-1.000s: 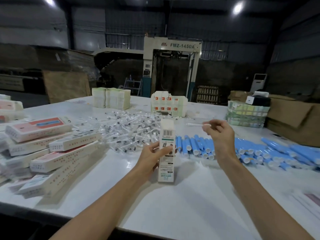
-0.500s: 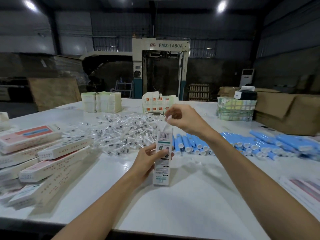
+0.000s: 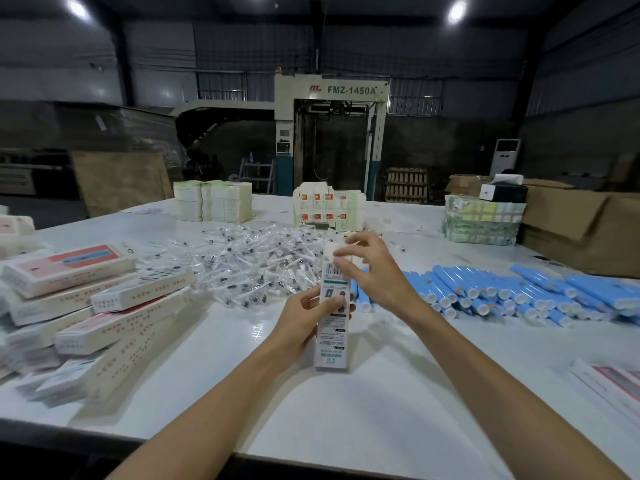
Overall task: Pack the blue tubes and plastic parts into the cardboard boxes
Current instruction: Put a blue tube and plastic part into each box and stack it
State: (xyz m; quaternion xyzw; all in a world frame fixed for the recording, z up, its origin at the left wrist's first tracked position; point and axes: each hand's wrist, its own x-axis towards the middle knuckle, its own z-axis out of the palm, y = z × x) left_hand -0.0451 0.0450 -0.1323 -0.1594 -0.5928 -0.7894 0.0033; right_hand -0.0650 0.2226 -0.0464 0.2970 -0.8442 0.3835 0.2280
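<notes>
White table [image 3: 381, 393] at mid-scene bears the slim, barcoded cardboard box [image 3: 331, 336], upright in the left hand's [image 3: 304, 320] grip, while the right hand [image 3: 375, 277], which half a second ago hovered over its open top, now pinches the top flap [image 3: 329, 251], with blue tubes [image 3: 502, 292] just right.

**Upright box** [image 3: 331, 336]: the mouth and contents are hidden by the right hand [image 3: 377, 277]. The left hand [image 3: 303, 325] sends its fingers out of sight behind it, and the small print is unreadable.

**Packed boxes** [image 3: 104, 306], left edge of the table [image 3: 346, 417]: blurred and cut by the frame.

**Blue tubes** [image 3: 519, 292]: the row is cut off at the right.

**Plastic parts** [image 3: 256, 268]: single pieces are too small to tell.
</notes>
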